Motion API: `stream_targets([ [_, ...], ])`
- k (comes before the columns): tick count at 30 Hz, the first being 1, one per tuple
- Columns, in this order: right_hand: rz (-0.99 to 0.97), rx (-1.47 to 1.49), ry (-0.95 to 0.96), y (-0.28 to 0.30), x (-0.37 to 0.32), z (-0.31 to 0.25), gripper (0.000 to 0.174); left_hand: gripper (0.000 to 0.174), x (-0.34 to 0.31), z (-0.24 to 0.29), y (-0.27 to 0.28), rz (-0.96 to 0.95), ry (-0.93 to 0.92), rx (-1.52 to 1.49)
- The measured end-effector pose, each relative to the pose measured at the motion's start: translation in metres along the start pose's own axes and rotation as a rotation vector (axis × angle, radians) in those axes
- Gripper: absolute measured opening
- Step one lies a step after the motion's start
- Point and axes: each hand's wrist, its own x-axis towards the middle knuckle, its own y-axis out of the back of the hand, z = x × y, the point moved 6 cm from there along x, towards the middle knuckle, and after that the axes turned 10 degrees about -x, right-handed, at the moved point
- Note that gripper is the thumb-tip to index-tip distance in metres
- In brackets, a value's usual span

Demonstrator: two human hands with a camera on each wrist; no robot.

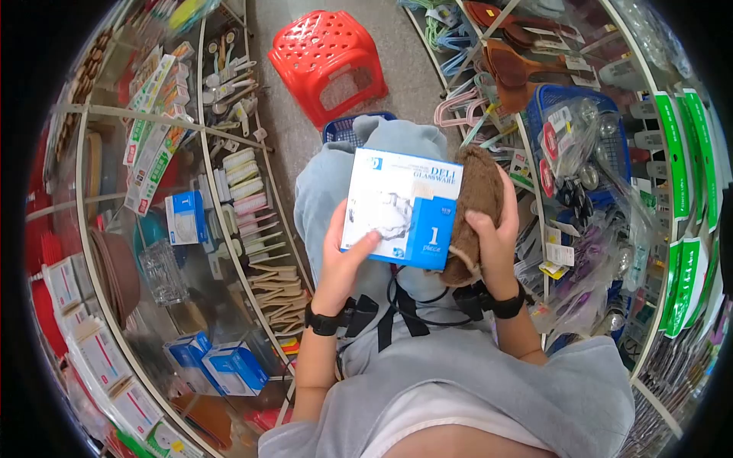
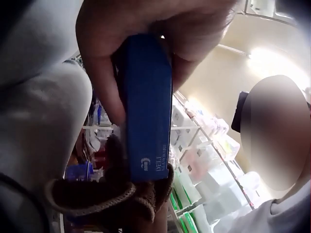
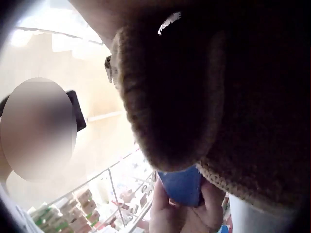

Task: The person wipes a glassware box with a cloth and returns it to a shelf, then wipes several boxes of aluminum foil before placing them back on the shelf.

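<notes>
A white and blue glassware box (image 1: 401,210) is pinched by the left hand (image 1: 343,256), thumb on its front face. In the left wrist view the box's blue narrow side (image 2: 148,111) lies between the thumb and fingers of the left hand (image 2: 155,29). The right hand (image 1: 500,237) grips a brown fuzzy item (image 1: 477,198) just right of the box, thumb on top. That brown item (image 3: 252,145) fills much of the right wrist view, with the blue box (image 3: 183,187) and the left hand (image 3: 187,216) beyond it.
A red stool (image 1: 328,57) stands ahead on the floor, with a blue basket (image 1: 343,128) by the knees. Shelves on both sides hold brushes, more blue boxes (image 1: 233,368), wooden utensils (image 1: 511,69) and a blue basket of bagged items (image 1: 538,99).
</notes>
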Motion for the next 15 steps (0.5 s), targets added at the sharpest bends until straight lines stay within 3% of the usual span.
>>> stream_targets([
  [3, -0.074, 0.065, -0.112, -0.004, 0.004, 0.001, 0.063, 0.071, -0.016, 0.018, -0.016, -0.048, -0.09, 0.128],
  [4, -0.106, 0.061, -0.131, -0.007, 0.004, 0.0, 0.062, 0.078, -0.025, 0.024, -0.014, -0.006, -0.16, 0.253],
  [7, -0.191, 0.15, -0.19, -0.017, 0.001, 0.0, 0.06, 0.083, -0.051, 0.041, -0.022, -0.138, -0.46, 0.725],
  [8, -0.216, 0.196, -0.211, -0.02, -0.001, 0.0, 0.06, 0.086, -0.055, 0.043, -0.02, -0.178, -0.46, 0.785],
  [12, -0.214, 0.183, -0.155, -0.027, -0.001, -0.014, 0.061, 0.083, -0.052, 0.036, 0.007, 0.107, -0.316, 0.373],
  [15, -0.173, 0.05, -0.027, -0.03, -0.004, -0.024, 0.064, 0.078, -0.049, 0.027, 0.02, 0.156, -0.261, 0.158],
])
